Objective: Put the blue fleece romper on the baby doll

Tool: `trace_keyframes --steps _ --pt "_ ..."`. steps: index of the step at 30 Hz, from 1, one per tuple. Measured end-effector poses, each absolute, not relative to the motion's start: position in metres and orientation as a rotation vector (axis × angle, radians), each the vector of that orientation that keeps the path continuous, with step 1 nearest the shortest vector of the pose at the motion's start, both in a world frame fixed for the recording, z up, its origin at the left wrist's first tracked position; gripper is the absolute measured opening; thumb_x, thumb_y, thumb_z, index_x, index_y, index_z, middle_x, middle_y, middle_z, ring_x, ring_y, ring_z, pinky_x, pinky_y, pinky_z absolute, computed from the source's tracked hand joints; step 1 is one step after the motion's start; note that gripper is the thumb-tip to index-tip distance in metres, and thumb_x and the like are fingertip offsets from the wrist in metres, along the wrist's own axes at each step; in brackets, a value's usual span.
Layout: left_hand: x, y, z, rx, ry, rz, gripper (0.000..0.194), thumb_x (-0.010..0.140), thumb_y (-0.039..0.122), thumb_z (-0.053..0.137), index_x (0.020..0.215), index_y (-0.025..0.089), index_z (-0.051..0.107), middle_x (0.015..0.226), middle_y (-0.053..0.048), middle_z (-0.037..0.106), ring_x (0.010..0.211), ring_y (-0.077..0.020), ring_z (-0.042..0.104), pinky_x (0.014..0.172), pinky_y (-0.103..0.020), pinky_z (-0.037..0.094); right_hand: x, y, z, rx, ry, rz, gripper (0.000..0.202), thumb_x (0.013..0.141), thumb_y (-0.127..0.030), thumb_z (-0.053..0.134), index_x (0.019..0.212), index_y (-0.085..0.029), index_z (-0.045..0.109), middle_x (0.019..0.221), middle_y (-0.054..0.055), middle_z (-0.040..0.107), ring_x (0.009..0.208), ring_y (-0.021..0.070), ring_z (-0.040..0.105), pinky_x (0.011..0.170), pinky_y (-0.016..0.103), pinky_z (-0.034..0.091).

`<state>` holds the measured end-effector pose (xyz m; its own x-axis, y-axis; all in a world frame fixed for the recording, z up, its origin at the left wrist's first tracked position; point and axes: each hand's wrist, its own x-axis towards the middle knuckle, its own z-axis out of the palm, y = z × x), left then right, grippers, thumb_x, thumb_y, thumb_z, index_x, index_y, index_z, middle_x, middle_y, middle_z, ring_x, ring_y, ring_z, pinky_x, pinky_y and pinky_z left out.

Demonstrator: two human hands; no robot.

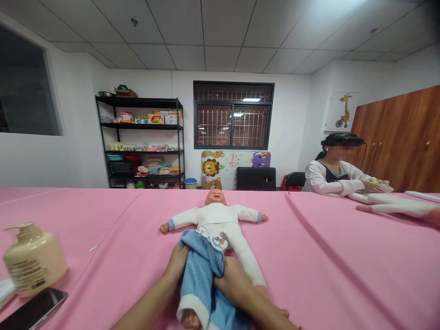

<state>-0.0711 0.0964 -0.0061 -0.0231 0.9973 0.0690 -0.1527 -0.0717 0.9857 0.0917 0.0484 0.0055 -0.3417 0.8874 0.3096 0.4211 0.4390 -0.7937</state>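
Note:
A baby doll (pixel 216 213) in a white top with blue cuffs lies on its back, arms spread, head away from me. Blue fleece trousers (pixel 199 270) with a white cuff cover its leg on the left, and a foot (pixel 190 318) peeks out of that cuff. The leg on the right (pixel 245 254) lies outside the trousers, in white cloth. My left hand (pixel 178 262) is closed on the trousers' left side near the waistband. On the right side, my right hand (pixel 231 278) grips the same fabric, fingers partly hidden by its folds.
A pink cloth (pixel 113 220) covers the table. At the left are a beige pump bottle (pixel 34 261) and a black phone (pixel 36 309). Across at the right, a person (pixel 330 174) wearing a headset sits near another doll (pixel 392 201). Black shelves (pixel 144 126) stand behind.

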Motion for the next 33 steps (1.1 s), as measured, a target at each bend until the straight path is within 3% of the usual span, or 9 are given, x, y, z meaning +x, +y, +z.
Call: trace_keyframes --steps 5,10,13,17,22,28,30,33 --pt "-0.068 0.087 -0.001 1.136 0.995 1.294 0.046 0.069 0.042 0.065 0.107 0.016 0.06 0.109 -0.01 0.063 0.104 -0.0274 0.057 0.088 -0.038 0.047 0.094 0.057 0.0 -1.127 -1.698 0.7 0.03 0.065 -0.009 0.043 0.084 -0.017 0.064 0.09 0.008 0.066 0.086 0.02 0.058 0.081 0.03 0.044" --pt "-0.062 0.082 0.005 1.249 0.864 1.187 0.047 0.069 0.039 0.067 0.109 0.015 0.06 0.107 -0.011 0.064 0.109 -0.029 0.053 0.09 -0.038 0.045 0.094 0.056 0.004 -1.141 -1.606 0.685 0.045 0.06 -0.007 0.043 0.102 -0.015 0.057 0.106 0.009 0.061 0.1 0.0221 0.054 0.093 0.035 0.04" --pt "-0.061 0.086 -0.002 1.298 0.896 1.185 0.038 0.071 0.037 0.064 0.102 0.014 0.063 0.108 -0.01 0.063 0.104 -0.0287 0.056 0.088 -0.038 0.046 0.094 0.055 0.005 -1.151 -1.703 0.75 0.04 0.061 -0.007 0.042 0.095 -0.014 0.061 0.104 0.01 0.063 0.099 0.0226 0.056 0.093 0.036 0.041" --pt "-0.067 0.096 -0.014 1.372 0.962 1.226 0.023 0.073 0.029 0.057 0.089 0.014 0.064 0.098 -0.009 0.067 0.094 -0.0271 0.06 0.083 -0.037 0.048 0.09 0.054 0.002 -1.189 -1.763 0.794 0.031 0.061 -0.007 0.041 0.08 -0.015 0.063 0.089 0.009 0.068 0.084 0.0222 0.06 0.08 0.034 0.045" --pt "-0.071 0.107 -0.018 1.5 1.017 1.248 0.022 0.073 0.027 0.054 0.088 0.014 0.063 0.094 -0.008 0.067 0.093 -0.0264 0.059 0.082 -0.035 0.047 0.086 0.05 0.001 -1.205 -1.717 0.814 0.027 0.061 -0.007 0.041 0.074 -0.013 0.063 0.082 0.01 0.068 0.081 0.0226 0.06 0.076 0.033 0.045" --pt "-0.082 0.116 -0.014 1.626 1.212 1.24 0.031 0.074 0.037 0.049 0.092 0.013 0.06 0.098 -0.008 0.065 0.095 -0.0253 0.057 0.083 -0.034 0.044 0.089 0.053 0.006 -1.08 -1.296 1.129 0.044 0.061 -0.012 0.048 0.103 -0.015 0.06 0.104 0.006 0.065 0.1 0.022 0.056 0.092 0.032 0.041" --pt "-0.091 0.115 -0.009 1.76 1.374 1.206 0.03 0.074 0.037 0.048 0.091 0.015 0.057 0.097 -0.008 0.063 0.094 -0.0244 0.056 0.083 -0.034 0.042 0.09 0.055 0.006 -1.102 -1.148 1.23 0.049 0.061 -0.015 0.05 0.109 -0.015 0.057 0.106 0.005 0.064 0.099 0.0221 0.057 0.09 0.033 0.042" --pt "-0.103 0.107 0.008 1.959 1.716 1.115 0.029 0.071 0.041 0.05 0.086 0.017 0.049 0.091 -0.006 0.059 0.085 -0.0234 0.055 0.071 -0.032 0.042 0.091 0.055 0.006 -1.052 -1.09 1.335 0.05 0.061 -0.019 0.053 0.112 -0.017 0.056 0.104 0.005 0.065 0.096 0.0219 0.059 0.086 0.033 0.044"
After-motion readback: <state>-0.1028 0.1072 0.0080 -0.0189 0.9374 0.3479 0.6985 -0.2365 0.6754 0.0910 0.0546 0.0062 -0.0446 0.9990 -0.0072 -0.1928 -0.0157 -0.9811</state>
